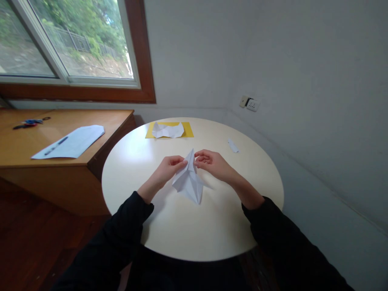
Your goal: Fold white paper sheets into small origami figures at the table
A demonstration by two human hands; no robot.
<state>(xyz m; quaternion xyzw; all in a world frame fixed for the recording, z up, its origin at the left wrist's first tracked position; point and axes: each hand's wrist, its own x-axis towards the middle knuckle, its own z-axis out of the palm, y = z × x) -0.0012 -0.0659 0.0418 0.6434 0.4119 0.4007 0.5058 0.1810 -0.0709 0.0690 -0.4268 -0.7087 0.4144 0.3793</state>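
A white sheet of paper folded into pointed, pleated flaps is held just above the middle of the round table, its narrow tip pointing away from me. On its left side, my left hand pinches the paper near the tip between thumb and fingers. My right hand is at the opposite side of the tip, with curled fingers and thumb closed at the paper's edge. Several creases run down the paper, and a thin corner sticks out to the lower right.
The round cream table lies before me. At its far side a creased white paper rests on a yellow sheet. A small paper strip lies at right. The wooden desk at left bears paper, a pen and scissors.
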